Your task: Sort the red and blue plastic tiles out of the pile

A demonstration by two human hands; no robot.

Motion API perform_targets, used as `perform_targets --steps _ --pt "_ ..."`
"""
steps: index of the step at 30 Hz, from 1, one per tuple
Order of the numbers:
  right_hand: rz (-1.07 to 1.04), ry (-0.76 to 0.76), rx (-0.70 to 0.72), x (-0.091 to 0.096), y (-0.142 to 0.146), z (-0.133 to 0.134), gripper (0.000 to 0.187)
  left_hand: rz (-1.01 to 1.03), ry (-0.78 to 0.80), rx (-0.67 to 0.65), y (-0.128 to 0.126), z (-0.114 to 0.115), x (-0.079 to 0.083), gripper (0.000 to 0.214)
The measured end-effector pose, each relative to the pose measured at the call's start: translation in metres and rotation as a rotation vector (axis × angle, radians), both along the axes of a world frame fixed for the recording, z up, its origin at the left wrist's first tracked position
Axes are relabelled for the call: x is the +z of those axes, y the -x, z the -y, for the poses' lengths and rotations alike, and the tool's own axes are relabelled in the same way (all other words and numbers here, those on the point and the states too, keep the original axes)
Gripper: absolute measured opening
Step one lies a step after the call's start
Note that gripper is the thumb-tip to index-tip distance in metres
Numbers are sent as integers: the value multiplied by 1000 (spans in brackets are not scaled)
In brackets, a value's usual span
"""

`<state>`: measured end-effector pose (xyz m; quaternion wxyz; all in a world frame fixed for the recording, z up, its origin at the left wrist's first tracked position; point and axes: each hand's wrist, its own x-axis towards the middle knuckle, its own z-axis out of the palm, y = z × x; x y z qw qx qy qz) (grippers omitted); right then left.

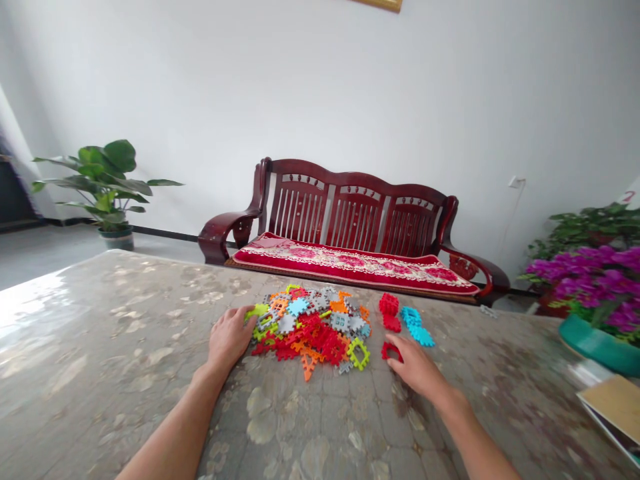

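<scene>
A heap of flat plastic interlocking pieces (314, 325) in red, grey, orange, blue and green lies on the patterned table (125, 347). My left hand (229, 338) rests flat at the heap's left edge, fingers stretched out and touching a green piece (257, 311). My right hand (416, 365) is to the right of the heap, fingers curled around a red piece (389, 350). Beyond it sit a small stack of red pieces (389, 311) and a group of blue pieces (416, 325), set apart from the heap.
A dark wooden bench with a red cushion (350, 260) stands beyond the table. A green potted plant (105, 187) is at the far left. A pot of purple flowers (600, 300) and a book (613, 407) occupy the table's right edge.
</scene>
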<state>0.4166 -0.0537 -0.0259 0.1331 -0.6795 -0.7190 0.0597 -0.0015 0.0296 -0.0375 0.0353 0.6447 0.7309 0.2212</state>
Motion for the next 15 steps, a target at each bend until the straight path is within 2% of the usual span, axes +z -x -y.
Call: perform_targets --steps 5,9,12,15 --pt "82 1 67 7 2 -2 54 -11 -4 -2 1 -2 -3 45" --pt "-24 -73 35 6 -6 -9 54 -12 14 -3 1 -2 -3 46" --pt "-144 -155 -45 13 -20 -26 54 -1 26 -6 1 -2 -3 46" --pt "-191 -198 -94 30 -32 -52 55 12 17 -15 2 -2 -4 46"
